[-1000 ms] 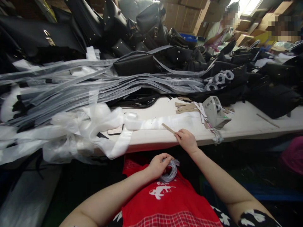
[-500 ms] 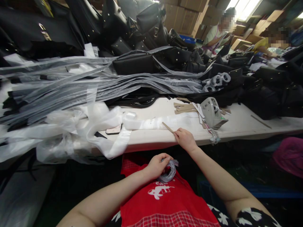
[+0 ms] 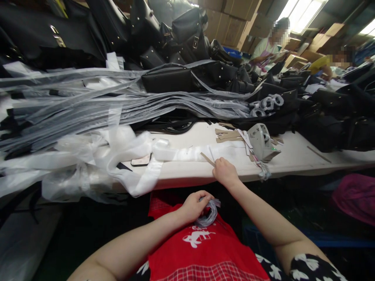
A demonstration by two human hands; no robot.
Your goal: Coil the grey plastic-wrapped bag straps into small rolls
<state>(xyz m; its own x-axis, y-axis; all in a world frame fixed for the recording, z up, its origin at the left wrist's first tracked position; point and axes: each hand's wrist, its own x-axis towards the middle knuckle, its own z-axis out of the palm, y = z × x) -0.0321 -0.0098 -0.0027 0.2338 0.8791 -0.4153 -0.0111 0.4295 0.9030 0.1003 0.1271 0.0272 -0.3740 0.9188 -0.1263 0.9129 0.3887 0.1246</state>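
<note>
My left hand (image 3: 197,205) is closed around a coiled plastic-wrapped strap (image 3: 208,218), held against the red apron (image 3: 222,249). Over the table's front edge, my right hand (image 3: 225,171) pinches a thin brown card strip (image 3: 207,159) that points up and to the left. A narrow whitish strip (image 3: 211,153) also sticks up beside those fingers; whether they hold it too I cannot tell. Under the strips runs a flat length of clear plastic film (image 3: 187,152). To the right stands a grey tape dispenser (image 3: 259,142), with brown card strips (image 3: 230,135) beside it.
Long plastic-wrapped straps (image 3: 164,103) lie in a heap across the table (image 3: 202,130). Loose clear film (image 3: 88,156) and a phone (image 3: 141,160) are at left. Black bags (image 3: 166,80) pile up behind, near wrapped coils (image 3: 267,103). Two people (image 3: 268,48) are at the far right.
My right hand has shifted slightly left and turned, and a whitish strip now shows beside its fingers. My left hand keeps the coil in nearly the same place.
</note>
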